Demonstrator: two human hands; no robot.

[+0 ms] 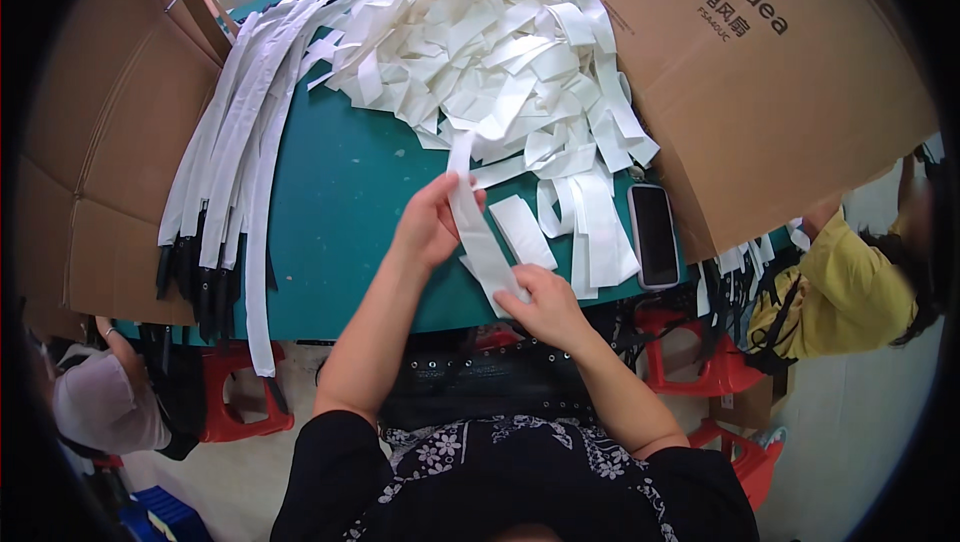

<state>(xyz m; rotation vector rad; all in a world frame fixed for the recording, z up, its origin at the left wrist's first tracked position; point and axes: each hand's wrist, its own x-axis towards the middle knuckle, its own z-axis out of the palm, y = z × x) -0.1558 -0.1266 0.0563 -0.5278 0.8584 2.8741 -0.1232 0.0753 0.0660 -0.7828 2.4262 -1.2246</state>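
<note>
A long white strip (477, 235), which looks like fabric or paper, runs between my two hands over the table's near edge. My left hand (437, 214) grips it near its upper part, fingers closed round it. Lower down, my right hand (543, 304) pinches the strip's near end. Beyond my hands rises a big tangled heap of white strips (480, 42). A short folded white strip (522, 232) lies just right of the held one, with more loose strips (600, 232) beside it.
The green table (340, 192) carries long white-sleeved black pieces (235, 132) hanging over its left edge. A phone (655, 232) lies at the right edge. Cardboard boxes (770, 92) stand on both sides. Red stools (240, 392) and people in a yellow top (850, 282) and a pale top (105, 402) are nearby.
</note>
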